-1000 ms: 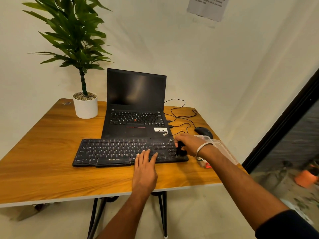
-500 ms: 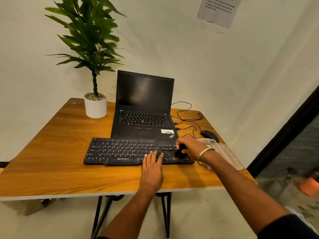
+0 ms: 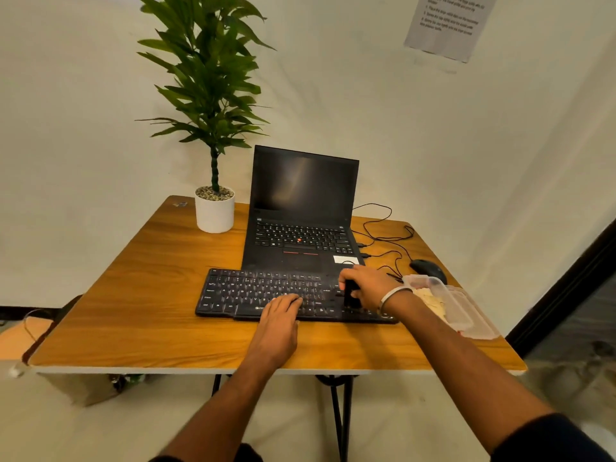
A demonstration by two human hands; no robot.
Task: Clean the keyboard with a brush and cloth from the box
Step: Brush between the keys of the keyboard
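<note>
The black keyboard [image 3: 266, 293] lies on the wooden table [image 3: 133, 311], just in front of the open laptop [image 3: 301, 215]. The right hand [image 3: 368, 288] is over the keyboard's right end, its fingers clenched around a dark brush [image 3: 351, 292] that touches the keys. The left hand [image 3: 278, 320] lies flat, fingers released and extended, on the keyboard's front edge. Just right of the keyboard stands a clear plastic box [image 3: 456, 306] with a pale cloth [image 3: 431, 301] in it. Behind the box sits a black mouse [image 3: 427, 269] with tangled cables [image 3: 383, 231]. A potted plant [image 3: 213, 135] stands left of the laptop.
</note>
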